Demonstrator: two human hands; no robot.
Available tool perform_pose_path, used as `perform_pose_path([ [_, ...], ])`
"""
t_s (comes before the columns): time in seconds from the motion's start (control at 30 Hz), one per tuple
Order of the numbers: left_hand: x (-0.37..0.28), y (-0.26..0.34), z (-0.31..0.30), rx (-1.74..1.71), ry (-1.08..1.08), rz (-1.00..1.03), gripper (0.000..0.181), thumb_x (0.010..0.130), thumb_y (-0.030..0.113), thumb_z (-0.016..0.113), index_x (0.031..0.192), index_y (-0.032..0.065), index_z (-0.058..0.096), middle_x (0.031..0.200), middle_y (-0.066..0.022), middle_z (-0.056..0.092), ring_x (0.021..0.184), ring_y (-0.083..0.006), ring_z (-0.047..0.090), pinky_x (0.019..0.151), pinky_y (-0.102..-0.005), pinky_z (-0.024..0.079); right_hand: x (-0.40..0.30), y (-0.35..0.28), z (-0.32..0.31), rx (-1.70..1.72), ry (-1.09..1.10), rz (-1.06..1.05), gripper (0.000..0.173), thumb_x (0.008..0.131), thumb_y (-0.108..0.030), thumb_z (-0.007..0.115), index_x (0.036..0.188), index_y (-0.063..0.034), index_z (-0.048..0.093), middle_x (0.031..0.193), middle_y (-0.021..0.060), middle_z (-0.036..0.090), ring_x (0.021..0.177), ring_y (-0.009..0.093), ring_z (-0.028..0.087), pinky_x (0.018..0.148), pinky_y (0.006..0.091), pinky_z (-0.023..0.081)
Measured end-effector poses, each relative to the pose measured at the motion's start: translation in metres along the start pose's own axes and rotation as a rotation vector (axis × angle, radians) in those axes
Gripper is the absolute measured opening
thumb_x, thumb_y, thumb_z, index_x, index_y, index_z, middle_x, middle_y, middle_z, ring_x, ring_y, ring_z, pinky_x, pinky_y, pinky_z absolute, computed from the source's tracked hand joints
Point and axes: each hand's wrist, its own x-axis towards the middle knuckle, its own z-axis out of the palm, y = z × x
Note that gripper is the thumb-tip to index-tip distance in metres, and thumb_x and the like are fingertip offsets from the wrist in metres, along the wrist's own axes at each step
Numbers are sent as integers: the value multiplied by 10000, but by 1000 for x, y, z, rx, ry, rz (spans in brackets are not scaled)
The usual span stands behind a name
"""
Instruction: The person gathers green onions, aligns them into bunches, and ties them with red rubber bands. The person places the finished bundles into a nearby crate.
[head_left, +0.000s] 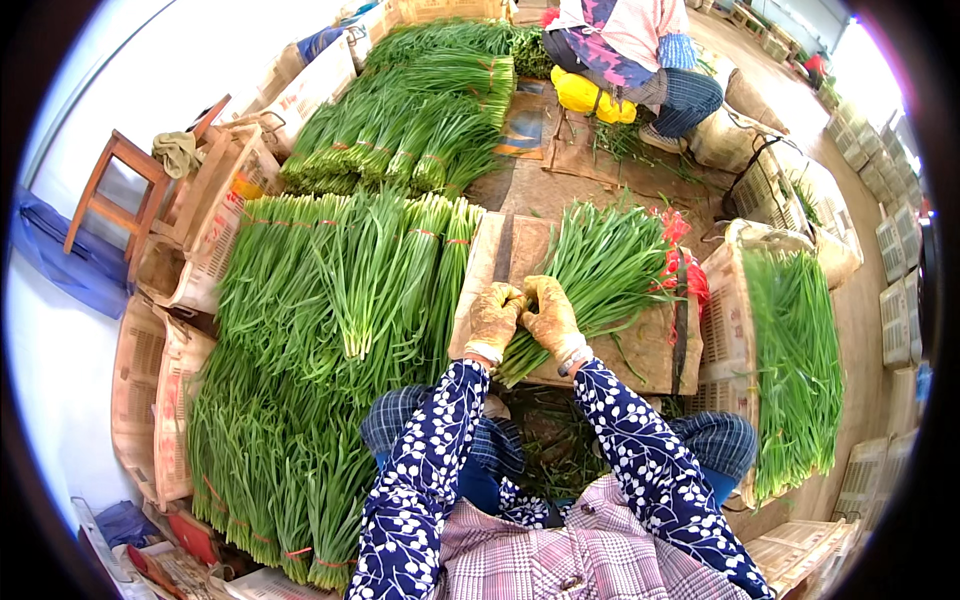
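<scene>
My left hand (495, 319) and my right hand (553, 315) both wear stained yellowish work gloves. Their fingers are curled in, and the fingertips come together at the left side of a loose bunch of green chives (611, 251). The bunch lies slantwise on a cardboard-covered work surface (645, 352), leaves toward the far right and stem ends near my wrists. Whether a tie or some stems are pinched between the fingers is hidden. Red plastic strands (686, 274) lie at the surface's right edge, beside a dark strap (680, 337).
Left of me, banded chive bundles (315, 285) are piled in layers; more bundles (420, 112) lie beyond. A plastic crate (724, 330) of chives (795, 360) stands at right. Another person (622, 45) sits ahead on a yellow-covered seat (589, 96). A wooden stool (120, 195) rests at far left.
</scene>
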Motion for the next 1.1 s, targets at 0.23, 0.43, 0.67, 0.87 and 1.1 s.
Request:
perform_pose_path([
  [0.23, -6, 24, 7, -54, 18, 235, 47, 804, -26, 610, 773, 7, 624, 810, -45, 598, 738, -138, 562, 685, -260, 455, -11, 10, -4, -216, -83, -226, 231, 706, -146, 698, 892, -17, 652, 927, 159, 645, 1009, 323, 586, 904, 389, 459],
  [0.43, -3, 22, 6, -207, 84, 9, 63, 813, 12, 639, 758, 6, 609, 780, -35, 609, 714, -122, 565, 659, -266, 466, -5, -9, -17, -82, -43, -413, 213, 704, -125, 716, 885, -33, 653, 977, 128, 624, 1054, 333, 561, 976, 429, 418],
  [0.67, -1, 23, 7, -164, 71, 18, 59, 818, 11, 647, 771, 15, 612, 739, -20, 599, 694, -102, 544, 653, -253, 464, -51, -5, -64, 13, 348, -8, 135, 770, -109, 698, 902, -96, 673, 860, 62, 652, 827, 236, 615, 758, 343, 486],
  [0.87, -1, 22, 10, -204, 54, 30, 40, 832, 4, 631, 793, 11, 639, 750, -15, 634, 697, -96, 564, 689, -238, 465, -62, 20, -76, -98, 284, 362, 177, 785, -236, 718, 892, -98, 688, 786, 65, 659, 727, 218, 629, 696, 328, 488],
  [1.1, -6, 21, 10, -102, 29, 90, 41, 835, -4, 624, 800, 10, 639, 758, -16, 635, 704, -93, 566, 696, -238, 468, -46, 30, -64, -440, 63, 476, 315, 738, -402, 717, 832, -103, 688, 819, 125, 673, 809, 318, 640, 716, 405, 488],
])
